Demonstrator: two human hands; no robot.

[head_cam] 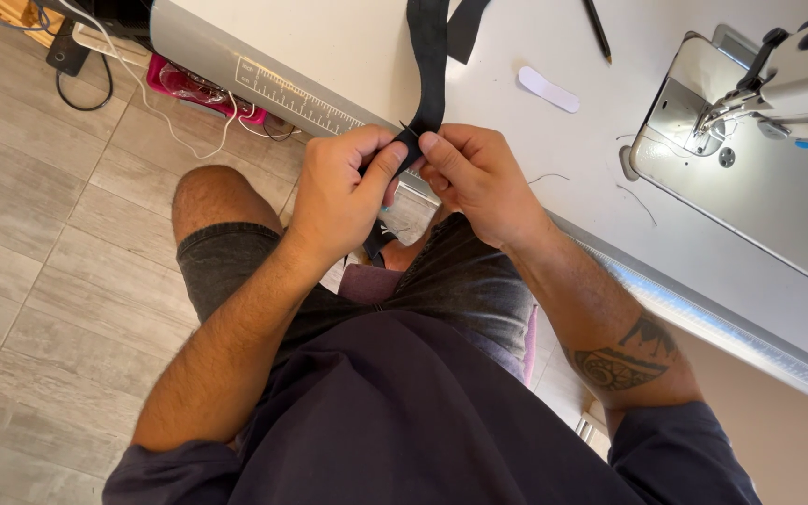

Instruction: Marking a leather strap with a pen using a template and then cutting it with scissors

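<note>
A long black fabric strip (429,56) runs from the white sewing table down over its edge to my hands. My left hand (343,187) pinches the strip's near end between thumb and fingers. My right hand (479,178) grips the same end from the other side, thumb tip touching the fabric. Both hands meet just over the table's front edge, above my lap. A second black piece (468,26) lies beside the strip at the top.
A sewing machine (787,70) stands on the white table (348,47) at the right, with its metal plate (750,178) lit. A small white oval tag (548,90) and a dark pencil (598,28) lie nearby. A ruler strip (292,96) lines the table edge. Cables (161,103) trail on the tiled floor.
</note>
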